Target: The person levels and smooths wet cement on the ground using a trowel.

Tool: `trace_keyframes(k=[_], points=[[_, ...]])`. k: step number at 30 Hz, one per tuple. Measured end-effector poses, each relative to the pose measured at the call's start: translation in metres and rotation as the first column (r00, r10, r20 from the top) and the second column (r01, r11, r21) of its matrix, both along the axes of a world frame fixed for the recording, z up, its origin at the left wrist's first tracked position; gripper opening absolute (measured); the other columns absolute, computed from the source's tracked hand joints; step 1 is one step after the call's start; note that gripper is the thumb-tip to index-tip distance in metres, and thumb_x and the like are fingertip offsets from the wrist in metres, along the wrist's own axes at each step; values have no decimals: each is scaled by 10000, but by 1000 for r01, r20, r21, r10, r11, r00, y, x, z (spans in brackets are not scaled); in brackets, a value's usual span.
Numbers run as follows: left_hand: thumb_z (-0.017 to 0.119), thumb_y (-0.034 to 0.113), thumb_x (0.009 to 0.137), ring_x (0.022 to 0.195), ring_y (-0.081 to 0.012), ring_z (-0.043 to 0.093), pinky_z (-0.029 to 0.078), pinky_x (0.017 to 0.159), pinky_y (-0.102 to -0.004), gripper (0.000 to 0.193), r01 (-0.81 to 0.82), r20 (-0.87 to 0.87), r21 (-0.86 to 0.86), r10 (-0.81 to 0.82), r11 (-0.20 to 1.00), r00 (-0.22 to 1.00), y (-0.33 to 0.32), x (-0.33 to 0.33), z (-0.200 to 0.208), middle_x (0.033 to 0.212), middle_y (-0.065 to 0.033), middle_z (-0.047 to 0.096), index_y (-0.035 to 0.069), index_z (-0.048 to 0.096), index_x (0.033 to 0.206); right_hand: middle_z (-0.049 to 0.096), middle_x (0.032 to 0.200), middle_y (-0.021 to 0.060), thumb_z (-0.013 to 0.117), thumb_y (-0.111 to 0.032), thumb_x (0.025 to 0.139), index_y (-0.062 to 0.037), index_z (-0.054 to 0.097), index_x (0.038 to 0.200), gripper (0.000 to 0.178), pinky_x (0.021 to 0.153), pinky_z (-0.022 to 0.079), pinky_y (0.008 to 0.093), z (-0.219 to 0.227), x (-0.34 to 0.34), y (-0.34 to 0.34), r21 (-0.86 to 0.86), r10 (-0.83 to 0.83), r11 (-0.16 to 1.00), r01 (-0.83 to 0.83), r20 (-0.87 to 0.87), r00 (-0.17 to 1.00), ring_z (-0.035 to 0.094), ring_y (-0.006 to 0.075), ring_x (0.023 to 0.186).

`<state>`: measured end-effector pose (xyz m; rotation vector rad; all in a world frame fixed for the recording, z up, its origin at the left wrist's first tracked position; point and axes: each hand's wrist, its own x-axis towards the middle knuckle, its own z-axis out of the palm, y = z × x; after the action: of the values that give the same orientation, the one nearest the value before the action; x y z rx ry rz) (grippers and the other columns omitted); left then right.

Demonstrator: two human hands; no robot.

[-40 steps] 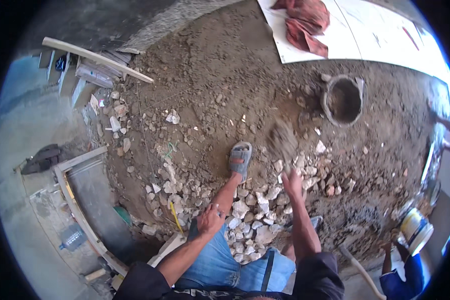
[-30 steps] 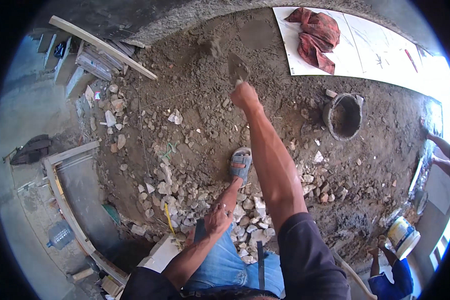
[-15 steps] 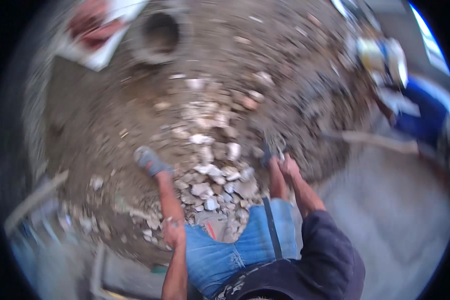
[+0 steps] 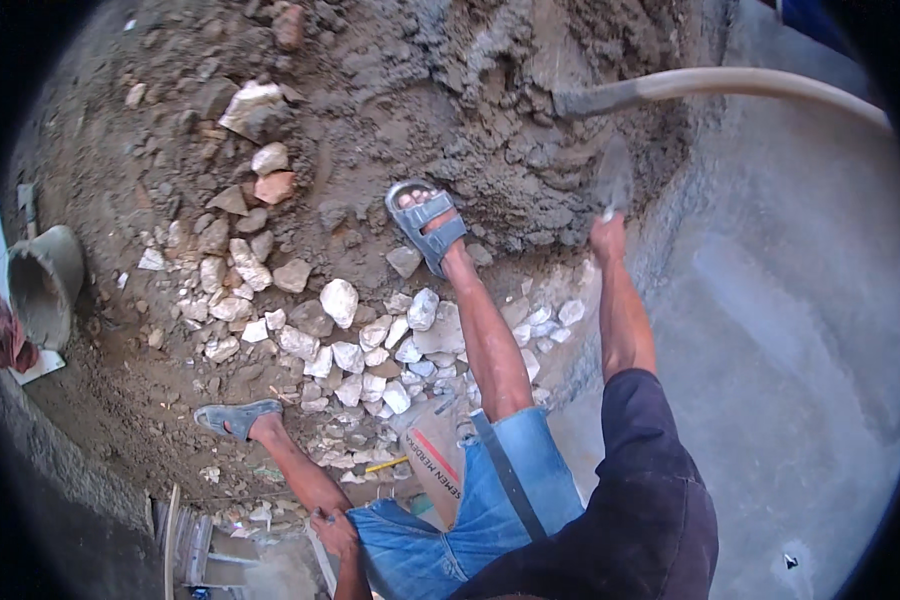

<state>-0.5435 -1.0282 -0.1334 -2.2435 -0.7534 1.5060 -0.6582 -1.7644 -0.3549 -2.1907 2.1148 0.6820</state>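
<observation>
My right hand [image 4: 608, 238] is closed around the handle of a trowel [image 4: 615, 178], whose blade lies against the wet grey mortar [image 4: 530, 170]. The trowel's handle is mostly hidden in my fist. On my left knee rests my left hand [image 4: 336, 533], its fingers laid over the skin by the hem of my shorts; it holds nothing that I can see. Between my sandalled feet runs a bed of pale broken stones [image 4: 339, 302], loosely packed. A paper cement bag [image 4: 432, 455] lies under my legs.
A long curved wooden handle [image 4: 740, 82] reaches into the mortar from the upper right. Smooth grey concrete [image 4: 790, 340] spreads along my right. A mortar-stained bucket [image 4: 55, 285] lies tipped at the far left beside a reddish bundle [image 4: 8, 335]. Wooden slats [image 4: 185, 545] stand at the lower left.
My view has swung right, toward the mortar. My right hand has moved away from my right leg, reaching the trowel forward to the mortar. The left hand stays by my left knee.
</observation>
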Motion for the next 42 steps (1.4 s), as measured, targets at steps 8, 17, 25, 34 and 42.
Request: trace_keyframes(k=[8, 17, 25, 34, 42], points=[[597, 310, 869, 1129, -390, 546, 420, 979, -459, 506, 62, 20, -45, -61, 997, 998, -3, 7, 0, 1253, -219, 534, 13, 515, 1269, 653, 937, 310, 652, -284, 841, -21, 479, 1157, 446, 802, 493, 534, -73, 26, 4, 149, 127, 980, -132, 43, 991, 622, 498, 915], [578, 333, 862, 1148, -397, 533, 423, 979, -468, 527, 127, -65, 45, -124, 991, 990, -10, 11, -2, 1279, -191, 524, 51, 503, 1300, 643, 992, 303, 666, -252, 818, -13, 480, 1166, 461, 814, 491, 496, -92, 47, 11, 315, 115, 934, -169, 184, 976, 634, 456, 929], [583, 360, 861, 1162, -393, 530, 422, 989, -470, 545, 125, -105, 36, -121, 991, 987, -21, 26, -1, 1287, -179, 526, 85, 515, 1325, 643, 1004, 281, 641, -278, 799, -22, 497, 1197, 494, 823, 501, 462, -104, 60, 18, 512, -201, 858, 24, 294, 934, 636, 445, 921], [573, 358, 849, 1129, -377, 558, 430, 980, -456, 521, 141, -114, 77, -132, 987, 985, -17, 35, 2, 1300, -172, 526, 133, 542, 1319, 541, 663, 35, 618, -160, 843, -49, 496, 1044, 261, 422, 443, 313, -65, 78, 59, 672, -543, 734, 98, 494, 680, 513, 130, 484], [560, 371, 851, 1156, -372, 537, 417, 987, -450, 531, 34, 17, 19, -34, 999, 999, 1, 31, 13, 1285, -176, 550, 89, 547, 1300, 516, 627, 17, 633, -160, 842, -66, 511, 954, 191, 422, 422, 304, -22, 91, 109, 679, -496, 734, -9, 546, 676, 497, 122, 466]])
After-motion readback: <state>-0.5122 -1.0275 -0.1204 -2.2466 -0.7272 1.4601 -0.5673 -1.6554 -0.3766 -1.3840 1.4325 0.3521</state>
